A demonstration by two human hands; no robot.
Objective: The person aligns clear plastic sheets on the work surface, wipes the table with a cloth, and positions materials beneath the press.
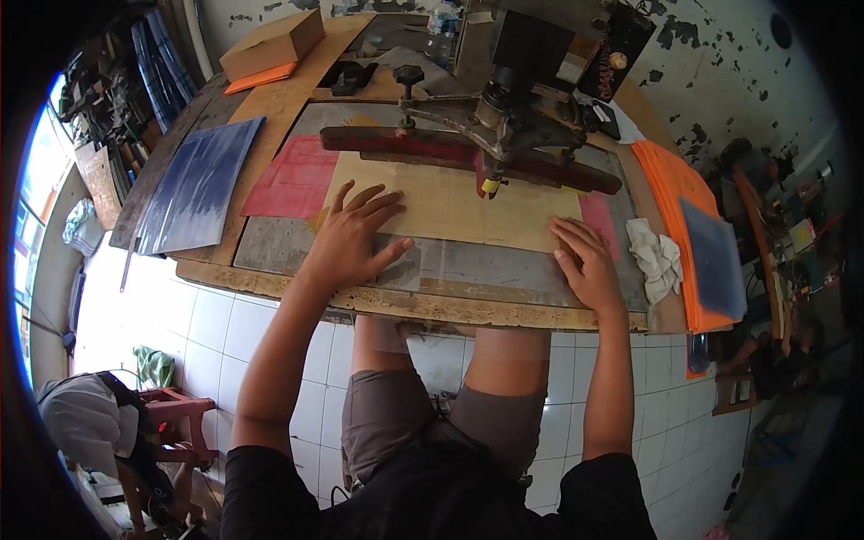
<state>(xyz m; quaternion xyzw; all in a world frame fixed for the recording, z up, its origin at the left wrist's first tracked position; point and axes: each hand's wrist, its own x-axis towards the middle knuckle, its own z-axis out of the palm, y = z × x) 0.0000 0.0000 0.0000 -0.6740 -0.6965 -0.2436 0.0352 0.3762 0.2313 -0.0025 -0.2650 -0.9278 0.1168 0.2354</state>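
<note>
My left hand [360, 236] lies with fingers spread at the left end of a yellowish sheet [441, 202]. At the sheet's right end, my right hand [587, 263] rests with its fingers stretched flat. A clear plastic film [432, 270] appears to lie between the hands and hang past the table's front edge; its outline is hard to make out. Pink-red sheet material [290, 180] shows beyond the yellowish sheet on the left, with a smaller pink strip on the right. Just above them hangs the long dark red bar [405, 146] of a press [508, 112].
Bluish clear sheets [202, 184] lie at the table's left. On the right are a crumpled white cloth [654, 261], an orange stack [670, 198] and more clear sheets [711, 252]. A cardboard box [272, 45] stands at the back left. Another person [99, 423] is at lower left.
</note>
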